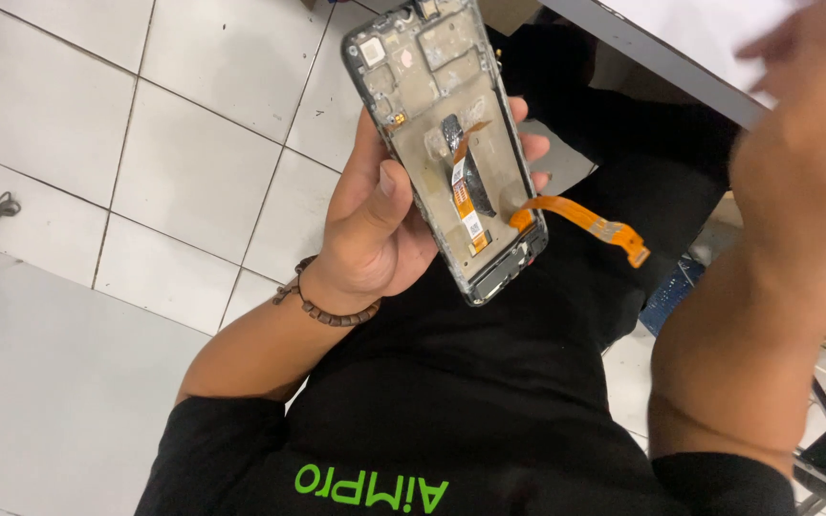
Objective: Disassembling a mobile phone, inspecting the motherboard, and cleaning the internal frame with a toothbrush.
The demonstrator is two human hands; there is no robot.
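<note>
Right hand (800,115) blurred, cut off at frame top, near white surface (662,43); open or closed, cannot tell. Left hand (375,225) clasps opened phone frame (446,143) above lap, top edge cropped. Orange flex cable (580,218) dangles off its lower end.

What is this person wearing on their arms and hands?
Both arms are bare below short black sleeves. The left hand has a bracelet of small brown beads at the wrist. The right hand is blurred; no ring, watch or glove shows on either hand. The black shirt bears green lettering.
</note>
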